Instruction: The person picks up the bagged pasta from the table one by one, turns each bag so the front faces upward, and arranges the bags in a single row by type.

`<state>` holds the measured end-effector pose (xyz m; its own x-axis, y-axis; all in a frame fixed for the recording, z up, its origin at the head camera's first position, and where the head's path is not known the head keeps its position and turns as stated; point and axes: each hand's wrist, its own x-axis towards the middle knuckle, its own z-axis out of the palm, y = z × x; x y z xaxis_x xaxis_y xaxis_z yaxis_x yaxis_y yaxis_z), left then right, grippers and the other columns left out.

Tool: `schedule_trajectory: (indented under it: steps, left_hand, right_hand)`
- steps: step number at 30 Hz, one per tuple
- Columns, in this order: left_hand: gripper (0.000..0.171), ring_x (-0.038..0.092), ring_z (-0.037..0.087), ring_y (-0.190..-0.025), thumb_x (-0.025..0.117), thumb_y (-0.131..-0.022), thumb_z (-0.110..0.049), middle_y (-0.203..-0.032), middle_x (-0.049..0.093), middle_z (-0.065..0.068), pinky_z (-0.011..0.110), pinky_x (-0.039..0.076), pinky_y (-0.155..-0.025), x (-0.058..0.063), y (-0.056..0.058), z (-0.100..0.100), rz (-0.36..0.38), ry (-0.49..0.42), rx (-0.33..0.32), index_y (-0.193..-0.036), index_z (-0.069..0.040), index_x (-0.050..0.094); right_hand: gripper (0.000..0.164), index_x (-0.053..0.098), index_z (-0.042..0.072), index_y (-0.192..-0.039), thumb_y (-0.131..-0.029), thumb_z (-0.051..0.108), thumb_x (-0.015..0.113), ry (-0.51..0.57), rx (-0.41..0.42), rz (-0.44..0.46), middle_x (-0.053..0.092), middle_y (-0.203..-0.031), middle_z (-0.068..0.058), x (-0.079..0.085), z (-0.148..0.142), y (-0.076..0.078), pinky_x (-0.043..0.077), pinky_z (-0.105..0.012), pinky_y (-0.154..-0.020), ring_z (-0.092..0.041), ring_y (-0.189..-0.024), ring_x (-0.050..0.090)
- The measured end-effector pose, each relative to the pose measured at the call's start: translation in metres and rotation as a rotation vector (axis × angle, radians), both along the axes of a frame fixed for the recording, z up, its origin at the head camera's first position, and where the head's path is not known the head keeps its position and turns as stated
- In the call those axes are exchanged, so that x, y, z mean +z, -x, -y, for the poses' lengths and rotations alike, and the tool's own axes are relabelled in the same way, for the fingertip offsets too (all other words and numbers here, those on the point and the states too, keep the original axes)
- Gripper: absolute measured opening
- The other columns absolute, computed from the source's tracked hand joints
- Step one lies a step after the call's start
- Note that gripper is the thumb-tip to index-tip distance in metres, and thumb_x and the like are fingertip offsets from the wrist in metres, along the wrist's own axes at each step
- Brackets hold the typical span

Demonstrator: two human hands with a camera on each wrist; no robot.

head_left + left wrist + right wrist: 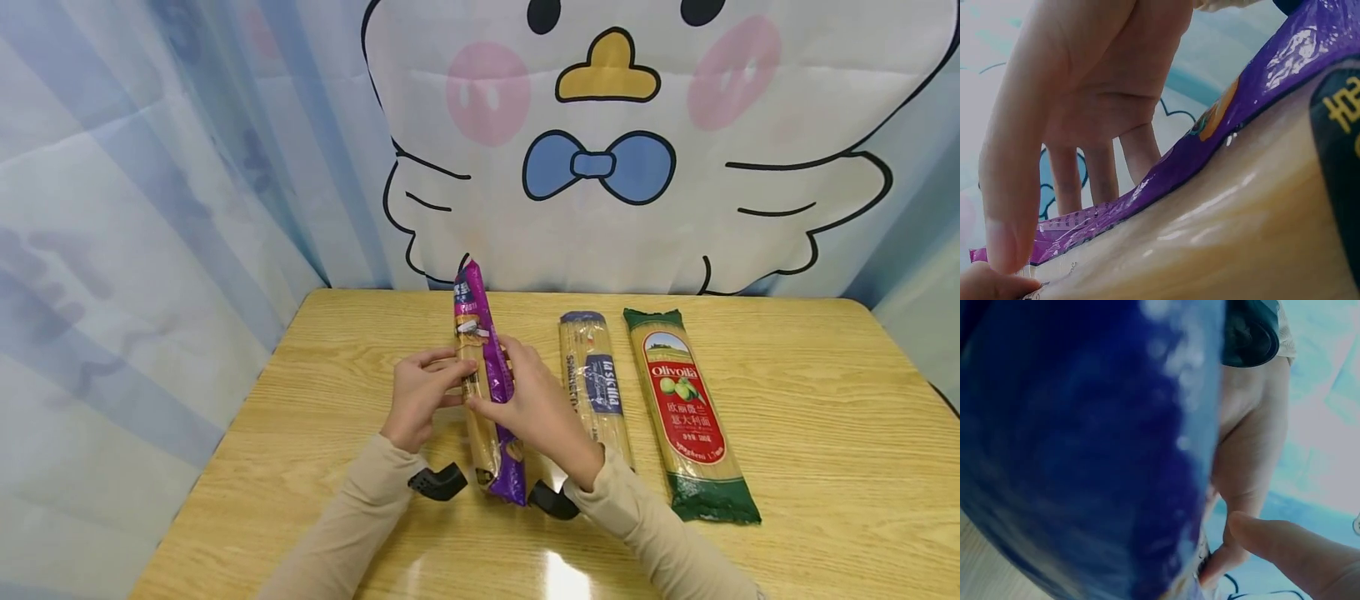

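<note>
Both hands hold a long purple and clear pack of pasta (491, 371), tilted with its top pointing away from me. My left hand (423, 396) grips its left edge, thumb on the front. From the right side my right hand (536, 408) holds the same pack, thumb across the front and fingers behind it. The two thumb tips lie close together. In the left wrist view the right hand (1091, 81) reaches over the pack's purple side (1260, 87). Dark, blurred wrapping (1085, 456) fills much of the right wrist view, with the left hand (1250, 437) beyond.
A clear spaghetti pack with a blue label (603, 383) lies right of the hands, partly hidden by the right forearm. Farther right lies a green-ended spaghetti pack with a red label (686, 400). Behind the wooden table (825, 417) hangs a cartoon-printed curtain (600, 242).
</note>
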<state>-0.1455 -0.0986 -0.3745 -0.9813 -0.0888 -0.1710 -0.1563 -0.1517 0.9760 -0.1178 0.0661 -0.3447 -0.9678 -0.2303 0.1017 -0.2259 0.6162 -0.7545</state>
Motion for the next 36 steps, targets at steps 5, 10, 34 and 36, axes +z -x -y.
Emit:
schedule_trajectory:
  steps: [5, 10, 34, 36]
  left_hand:
    - [0.042, 0.073, 0.018, -0.078, 0.077, -0.083, -0.007, -0.098, 0.074, 0.014, 0.036, 0.064, -0.066, 0.002, -0.002, -0.003, -0.006, 0.014, 0.005, -0.121, 0.003, 0.064]
    - [0.042, 0.073, 0.018, -0.078, 0.078, -0.083, -0.008, -0.097, 0.075, 0.013, 0.037, 0.064, -0.065, 0.003, -0.004, -0.005, 0.0, 0.02, 0.008, -0.121, 0.003, 0.064]
    - [0.04, 0.071, 0.02, -0.094, 0.076, -0.089, -0.017, -0.115, 0.07, 0.016, 0.043, 0.063, -0.08, 0.005, -0.006, 0.007, -0.052, 0.007, -0.127, -0.124, -0.002, 0.064]
    - [0.04, 0.07, 0.02, -0.099, 0.074, -0.09, -0.015, -0.118, 0.067, 0.016, 0.043, 0.062, -0.085, 0.002, -0.005, 0.011, -0.057, -0.011, -0.159, -0.126, 0.0, 0.062]
  right_hand:
    - [0.089, 0.036, 0.011, -0.152, -0.08, 0.032, 0.084, 0.062, -0.006, 0.026, 0.056, -0.125, -0.014, -0.005, -0.002, 0.004, 0.06, -0.034, -0.074, -0.026, -0.102, 0.061]
    - [0.089, 0.037, 0.015, -0.151, -0.079, 0.03, 0.086, 0.084, 0.005, 0.037, 0.064, -0.105, -0.007, -0.01, -0.004, 0.005, 0.055, -0.031, -0.068, -0.02, -0.085, 0.062]
    - [0.074, 0.035, 0.008, -0.15, -0.088, 0.0, 0.073, 0.412, 0.035, 0.113, 0.06, -0.127, -0.023, -0.011, -0.018, 0.012, 0.062, -0.04, -0.082, -0.038, -0.115, 0.061]
    - [0.074, 0.034, 0.007, -0.15, -0.088, 0.0, 0.073, 0.432, 0.035, 0.125, 0.061, -0.127, -0.024, -0.011, -0.02, 0.014, 0.061, -0.041, -0.084, -0.038, -0.115, 0.061]
